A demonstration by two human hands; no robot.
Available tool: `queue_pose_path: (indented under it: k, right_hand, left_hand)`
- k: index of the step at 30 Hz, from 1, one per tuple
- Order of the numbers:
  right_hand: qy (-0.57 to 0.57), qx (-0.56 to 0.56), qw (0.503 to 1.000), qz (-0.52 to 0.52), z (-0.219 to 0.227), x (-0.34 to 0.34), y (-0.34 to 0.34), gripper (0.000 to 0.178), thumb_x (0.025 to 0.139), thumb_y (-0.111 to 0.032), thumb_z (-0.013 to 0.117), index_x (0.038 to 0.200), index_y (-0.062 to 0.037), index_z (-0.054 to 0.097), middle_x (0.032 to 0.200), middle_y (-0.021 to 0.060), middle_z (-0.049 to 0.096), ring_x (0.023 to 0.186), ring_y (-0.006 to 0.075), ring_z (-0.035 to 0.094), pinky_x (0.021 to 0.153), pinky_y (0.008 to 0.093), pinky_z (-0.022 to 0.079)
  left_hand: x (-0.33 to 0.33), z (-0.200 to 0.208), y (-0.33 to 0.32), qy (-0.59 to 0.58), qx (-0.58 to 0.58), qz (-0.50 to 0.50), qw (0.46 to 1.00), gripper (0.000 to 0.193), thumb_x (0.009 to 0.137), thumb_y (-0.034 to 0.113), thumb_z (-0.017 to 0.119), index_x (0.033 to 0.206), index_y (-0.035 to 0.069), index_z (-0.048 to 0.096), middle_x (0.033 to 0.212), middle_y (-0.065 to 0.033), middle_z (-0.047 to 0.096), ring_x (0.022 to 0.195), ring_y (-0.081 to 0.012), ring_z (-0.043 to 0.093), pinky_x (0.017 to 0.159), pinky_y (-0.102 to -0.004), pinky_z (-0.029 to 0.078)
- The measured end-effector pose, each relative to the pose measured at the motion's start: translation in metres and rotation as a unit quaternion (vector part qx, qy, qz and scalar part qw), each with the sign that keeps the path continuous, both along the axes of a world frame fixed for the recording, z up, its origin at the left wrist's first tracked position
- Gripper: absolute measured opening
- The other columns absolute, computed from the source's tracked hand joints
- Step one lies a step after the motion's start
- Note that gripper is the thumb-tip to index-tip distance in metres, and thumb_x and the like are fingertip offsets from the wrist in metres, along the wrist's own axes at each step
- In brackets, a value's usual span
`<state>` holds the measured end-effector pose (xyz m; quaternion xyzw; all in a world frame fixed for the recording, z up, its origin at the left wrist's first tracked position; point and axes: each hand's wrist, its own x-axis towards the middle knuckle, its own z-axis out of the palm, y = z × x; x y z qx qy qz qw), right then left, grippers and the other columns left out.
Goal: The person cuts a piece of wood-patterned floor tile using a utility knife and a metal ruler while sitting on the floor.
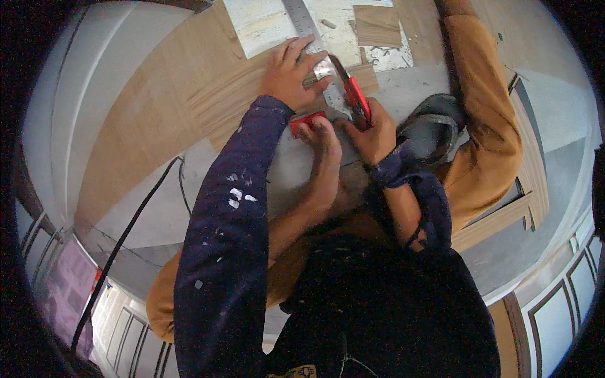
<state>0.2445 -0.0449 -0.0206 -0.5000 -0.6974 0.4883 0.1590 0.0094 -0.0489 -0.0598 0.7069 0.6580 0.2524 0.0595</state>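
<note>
My left hand (291, 77) lies with fingers spread, pressing on a long metal ruler (305, 22) and the wood-grain plank (242, 94) under it. In my right hand (377, 133) is a red utility knife (358, 99), angled along the ruler's right edge; its tip is blurred. A red block (307, 123) lies near the ruler's close end. Against it rest the toes of what looks like my bare left foot (324, 146). Whether the block joins the ruler, I cannot tell.
A dark grey sandal (433, 129) lies right of my right hand. My brown-trousered right leg (488, 82) bends round the right side. A loose wood-grain piece (378, 26) is at the far side. A black cable (132, 230) crosses the left, and plank offcuts (498, 222) lie at right.
</note>
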Motion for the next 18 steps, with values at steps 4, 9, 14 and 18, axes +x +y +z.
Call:
queue_pose_path:
  k: [4,9,14,18]
  right_hand:
    - [0.014,0.071,0.997,0.023,-0.006,-0.002,-0.012,0.048,0.073,-0.014,0.083,0.115,-0.007,0.061,0.103,0.017,0.063,0.095,0.0388,0.064,0.077,0.043,0.054]
    - [-0.014,0.12,0.992,0.026,-0.008,-0.007,-0.018,0.053,0.073,-0.014,0.085,0.118,-0.0078,0.058,0.119,0.015,0.059,0.099,0.0401,0.063,0.082,0.0442,0.053]
    - [-0.01,0.113,0.993,0.032,-0.008,-0.006,-0.017,0.052,0.073,-0.013,0.084,0.118,-0.0082,0.058,0.118,0.0151,0.059,0.101,0.0407,0.062,0.083,0.045,0.054]
    - [0.0,0.128,0.992,0.005,-0.011,-0.008,-0.019,0.052,0.068,-0.012,0.087,0.112,-0.0024,0.06,0.105,0.0175,0.061,0.095,0.0387,0.062,0.081,0.0413,0.052]
  left_hand:
    - [-0.006,0.0,0.001,0.015,-0.017,-0.01,1.0,0.053,0.079,0.047,0.078,0.125,0.025,0.068,0.144,-0.0082,0.05,0.132,-0.037,0.045,0.11,-0.0511,0.037]
    - [-0.002,0.003,0.0,0.011,-0.025,-0.001,1.0,0.051,0.08,0.046,0.078,0.125,0.023,0.068,0.144,-0.0084,0.05,0.132,-0.0372,0.045,0.111,-0.0511,0.037]
    - [-0.003,-0.001,0.001,-0.006,-0.007,-0.004,1.0,0.049,0.08,0.044,0.077,0.123,0.021,0.069,0.144,-0.0082,0.049,0.133,-0.0366,0.043,0.112,-0.051,0.035]
    - [0.0,-0.001,0.001,0.002,-0.017,0.0,1.0,0.048,0.08,0.044,0.076,0.122,0.021,0.069,0.145,-0.008,0.048,0.133,-0.0365,0.041,0.111,-0.0512,0.036]
